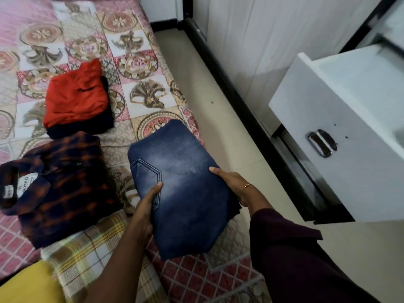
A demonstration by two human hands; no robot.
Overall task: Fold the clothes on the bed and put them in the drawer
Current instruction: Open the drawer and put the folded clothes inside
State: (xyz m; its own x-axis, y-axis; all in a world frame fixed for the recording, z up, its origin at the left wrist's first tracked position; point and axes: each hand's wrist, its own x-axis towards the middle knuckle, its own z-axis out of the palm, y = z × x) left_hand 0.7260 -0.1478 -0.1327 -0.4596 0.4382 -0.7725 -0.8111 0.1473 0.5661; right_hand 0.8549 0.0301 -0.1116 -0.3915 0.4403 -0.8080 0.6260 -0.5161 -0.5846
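A: Where are the jeans?

B: The folded jeans (185, 189) sit at the right edge of the bed (140, 68), partly overhanging it toward the floor (220, 119). Both hands are clamped on them. The left hand (146, 206) grips their left side, thumb on top beside the stitched back pocket, fingers tucked underneath. The right hand (231, 182) grips the right side the same way, thumb lying on the denim; a thin bangle (247, 186) circles that wrist, and a dark maroon sleeve (284, 243) covers the forearm.

A: And the other clothes?

B: A folded plaid shirt (61, 186), navy and orange, lies collar-up near the left edge of the picture, just beside the jeans. Farther up the bed is a folded red garment (76, 97) stacked on a dark one (80, 130), well apart from the jeans. A yellow-checked cloth (87, 248) lies along the near edge of the bed, and something plain yellow (28, 283) shows at the bottom left corner.

A: The drawer?

B: The white drawer (336, 119) is pulled out, across the strip of floor from the bed's right edge, with a metal recessed handle (322, 143) on its front. I cannot tell what is inside it.
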